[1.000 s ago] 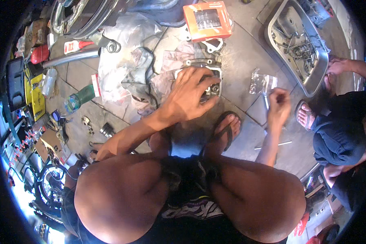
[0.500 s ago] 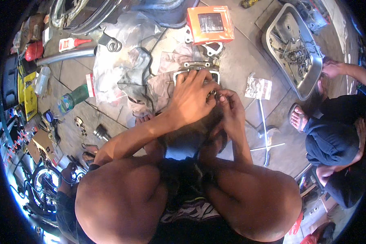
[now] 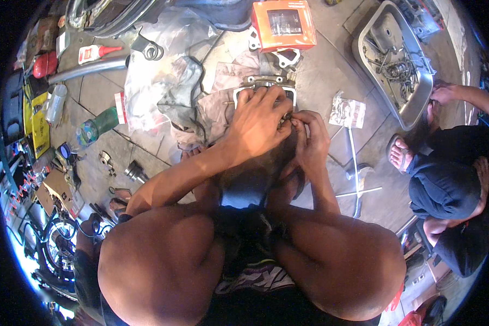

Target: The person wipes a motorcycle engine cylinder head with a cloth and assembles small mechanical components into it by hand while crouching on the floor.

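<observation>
A metal engine part (image 3: 264, 80) with a pale gasket face stands on the floor between my feet, partly covered by my hands. My left hand (image 3: 259, 120) reaches across its top, fingers bent and thumb curled near a small dark metal piece (image 3: 286, 117). On the right, my right hand (image 3: 311, 136) has thumb and forefinger pinched together at that same piece, close to my left thumb. Whatever lies between the right fingertips is too small to name. Pinkish cloth rags (image 3: 214, 114) lie beside the engine part.
An orange box (image 3: 283, 41) and loose gaskets (image 3: 288, 58) lie beyond the engine part. Far right stands a metal basin (image 3: 365, 65) of parts, near a co-worker's hand (image 3: 445, 93). A hammer (image 3: 358, 174) and crossed rod lie right; a green bottle (image 3: 98, 129) lies left.
The view has shifted slightly. My right fingertips have moved a little along the small metal piece, still pinched. My left hand keeps nearly the same place on the engine part.
</observation>
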`<state>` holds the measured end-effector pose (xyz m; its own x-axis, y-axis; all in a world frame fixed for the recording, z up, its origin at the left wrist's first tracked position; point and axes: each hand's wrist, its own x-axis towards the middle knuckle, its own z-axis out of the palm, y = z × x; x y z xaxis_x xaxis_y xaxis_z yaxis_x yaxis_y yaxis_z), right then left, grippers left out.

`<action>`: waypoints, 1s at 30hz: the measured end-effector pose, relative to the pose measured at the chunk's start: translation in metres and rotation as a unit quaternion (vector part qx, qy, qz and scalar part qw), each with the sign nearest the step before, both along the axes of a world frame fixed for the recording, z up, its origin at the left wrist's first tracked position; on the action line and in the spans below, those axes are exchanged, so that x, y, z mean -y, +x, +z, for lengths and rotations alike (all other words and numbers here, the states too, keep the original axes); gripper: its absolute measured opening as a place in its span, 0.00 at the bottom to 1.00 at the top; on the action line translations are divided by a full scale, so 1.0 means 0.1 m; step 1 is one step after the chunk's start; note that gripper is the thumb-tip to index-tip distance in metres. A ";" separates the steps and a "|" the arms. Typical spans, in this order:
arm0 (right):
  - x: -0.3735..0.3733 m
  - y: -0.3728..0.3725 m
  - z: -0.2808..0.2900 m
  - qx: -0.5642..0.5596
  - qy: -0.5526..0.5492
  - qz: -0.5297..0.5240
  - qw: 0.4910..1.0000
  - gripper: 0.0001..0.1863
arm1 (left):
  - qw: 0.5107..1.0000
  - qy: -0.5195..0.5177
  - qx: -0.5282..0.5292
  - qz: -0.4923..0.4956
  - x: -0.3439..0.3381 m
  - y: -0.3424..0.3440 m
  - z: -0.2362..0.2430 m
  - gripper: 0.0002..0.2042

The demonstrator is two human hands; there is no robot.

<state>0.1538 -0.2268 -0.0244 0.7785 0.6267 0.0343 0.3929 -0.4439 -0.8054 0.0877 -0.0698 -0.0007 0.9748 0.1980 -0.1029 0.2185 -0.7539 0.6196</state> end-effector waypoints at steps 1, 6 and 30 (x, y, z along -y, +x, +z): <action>0.00 0.02 0.00 0.026 0.003 0.020 0.999 0.07 | 1.000 0.000 0.006 -0.001 0.00 -0.01 -0.01 0.16; 0.00 0.10 0.00 0.051 0.022 0.063 0.996 0.09 | 0.999 0.004 0.047 -0.007 -0.02 -0.04 -0.07 0.18; -0.04 0.39 0.16 -0.007 -0.023 0.120 0.992 0.18 | 0.998 -0.055 0.026 -0.007 -0.08 -0.06 -0.01 0.21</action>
<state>0.1930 -0.2227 -0.0079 0.6067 0.7949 -0.0074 0.4814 -0.3747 -0.7923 0.0819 -0.0623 -0.0012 0.9820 0.1741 -0.0728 0.1737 -0.6829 0.7095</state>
